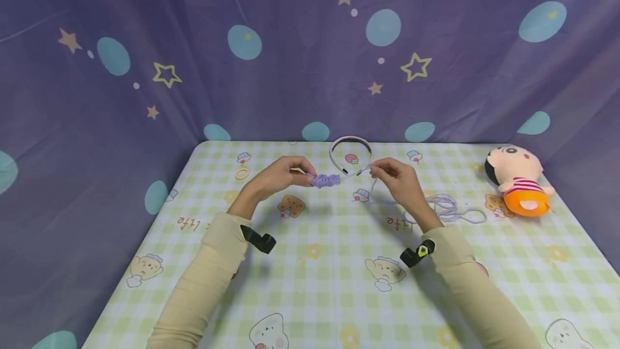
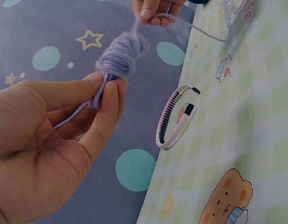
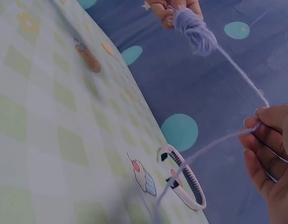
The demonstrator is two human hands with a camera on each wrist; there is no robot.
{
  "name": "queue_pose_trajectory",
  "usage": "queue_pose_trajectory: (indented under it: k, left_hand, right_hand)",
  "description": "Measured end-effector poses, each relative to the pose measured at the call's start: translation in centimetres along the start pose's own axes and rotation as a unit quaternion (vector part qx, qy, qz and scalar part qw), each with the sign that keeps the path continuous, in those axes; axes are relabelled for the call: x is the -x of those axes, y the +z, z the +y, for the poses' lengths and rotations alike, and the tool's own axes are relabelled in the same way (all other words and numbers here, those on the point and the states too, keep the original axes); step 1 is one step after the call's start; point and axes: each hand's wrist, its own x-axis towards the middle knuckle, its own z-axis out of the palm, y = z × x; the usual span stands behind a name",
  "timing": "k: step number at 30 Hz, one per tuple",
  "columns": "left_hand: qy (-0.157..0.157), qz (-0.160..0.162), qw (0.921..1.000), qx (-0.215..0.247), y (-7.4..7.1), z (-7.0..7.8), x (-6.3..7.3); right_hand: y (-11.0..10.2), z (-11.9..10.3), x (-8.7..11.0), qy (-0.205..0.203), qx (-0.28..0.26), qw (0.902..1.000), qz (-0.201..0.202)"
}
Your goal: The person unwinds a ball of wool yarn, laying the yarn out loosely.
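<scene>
My left hand (image 1: pixel 287 172) pinches one end of a small wound bundle of purple yarn (image 1: pixel 325 180) between thumb and fingertips, held above the table. From the bundle's other end a strand (image 3: pixel 242 73) runs taut to my right hand (image 1: pixel 396 178), whose thumb and fingers pinch it. Past those fingers the yarn hangs down toward loose purple coils (image 1: pixel 445 208) lying right of the right forearm. In the left wrist view the bundle (image 2: pixel 118 58) shows many wraps, and a thin tail passes below the fingers. A white headband (image 1: pixel 351 140) with dark inner teeth lies just behind the hands.
A light-coloured ring (image 1: pixel 242 173) rests at the back left of the table. At the right edge lies a plush doll (image 1: pixel 523 182) in a striped top and orange bottoms. The checked tablecloth (image 1: pixel 334 284) meets a purple patterned curtain (image 1: pixel 290 90) behind.
</scene>
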Motion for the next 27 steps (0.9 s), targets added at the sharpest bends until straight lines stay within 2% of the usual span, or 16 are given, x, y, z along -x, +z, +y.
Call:
queue_pose_trajectory:
  k: [9,18,27]
  left_hand:
    - [0.0,0.001,0.9999,-0.01,-0.1,0.0,0.1]
    - [-0.003,0.003,1.0,-0.005,-0.1,0.0,0.1]
    - [-0.002,0.005,1.0,-0.002,-0.3,-0.4,0.2]
  right_hand:
    - [-1.7,0.9,0.3,0.01,-0.008,0.9997,0.02]
    - [-3.2,1.3,0.6,0.024,0.016,0.9986,0.046]
    - [-4.8,2.4,0.6,0.012,-0.008,0.9975,0.069]
